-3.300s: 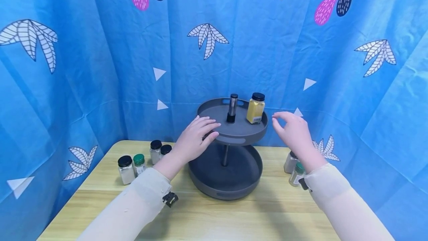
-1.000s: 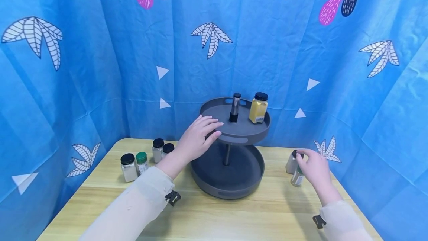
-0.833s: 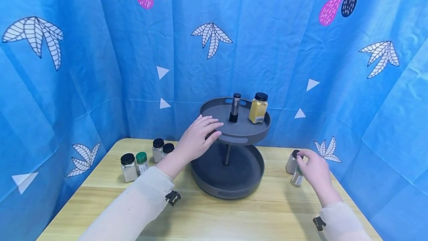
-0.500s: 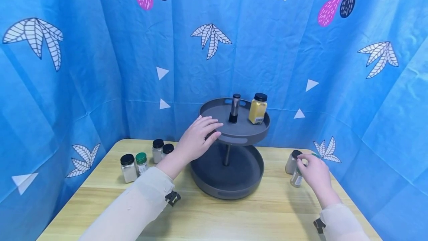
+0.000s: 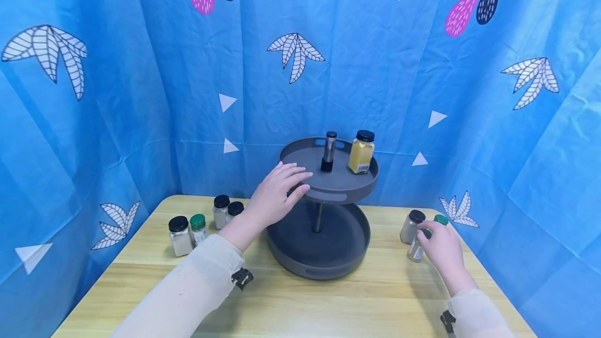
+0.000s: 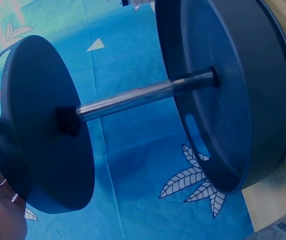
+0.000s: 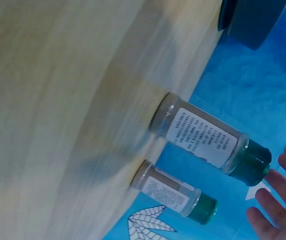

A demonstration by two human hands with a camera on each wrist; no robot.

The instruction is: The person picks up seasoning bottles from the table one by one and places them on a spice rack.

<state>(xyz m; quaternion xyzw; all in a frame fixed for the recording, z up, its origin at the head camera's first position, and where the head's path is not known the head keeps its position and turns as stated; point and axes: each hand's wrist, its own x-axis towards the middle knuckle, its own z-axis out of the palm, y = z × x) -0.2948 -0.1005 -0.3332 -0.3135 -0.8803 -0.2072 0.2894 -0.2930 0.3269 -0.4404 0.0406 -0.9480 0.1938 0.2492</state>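
Note:
A dark grey two-tier tray [image 5: 345, 195] stands mid-table on a metal post. My left hand [image 5: 276, 194] holds the left front rim of its upper tier, fingers over the rim and thumb at its outer side. At the right, my right hand [image 5: 441, 246] hovers over a small jar with a green cap [image 7: 252, 162]; in the right wrist view its fingertips [image 7: 265, 197] spread beside that cap, not closed round it. Whether they touch it I cannot tell. A black-capped jar [image 5: 409, 229] stands just left of this hand. Another green-capped jar [image 7: 175, 194] is behind it.
On the upper tier stand a yellow jar [image 5: 361, 154] with a black lid and a slim dark cylinder [image 5: 329, 147]. Several white jars, including a black-capped one [image 5: 180, 239] and a green-capped one [image 5: 199, 231], stand at the table's left. A blue patterned curtain [image 5: 291, 108] surrounds the table.
My right hand has moved from beside the upper tier down to the jars at the right, then slightly lower, from the black cap towards the green one. My left hand stays at the rim.

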